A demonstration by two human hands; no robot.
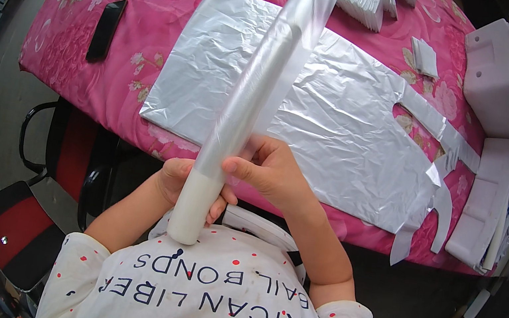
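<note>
A long white roll (194,206) slants up and away in front of my chest, its near end bare and close to my shirt. A clear plastic sleeve (253,95) covers most of its length and runs past its far end. My left hand (176,176) is closed around the roll's near part from the left and below, with some fingertips showing on its right side. With thumb and fingers, my right hand (272,172) pinches the sleeve's right edge. Beneath the roll, a crinkled silver plastic sheet (346,134) lies flat, with strap-like cut strips at its right end.
A pink flowered cloth (74,28) covers the table. On it lie a black phone (106,30), a small white folded packet (425,57) and rows of white folded packets (361,2) along the back. White foam boxes (499,82) stand at right; red-and-black chairs (21,224) at left.
</note>
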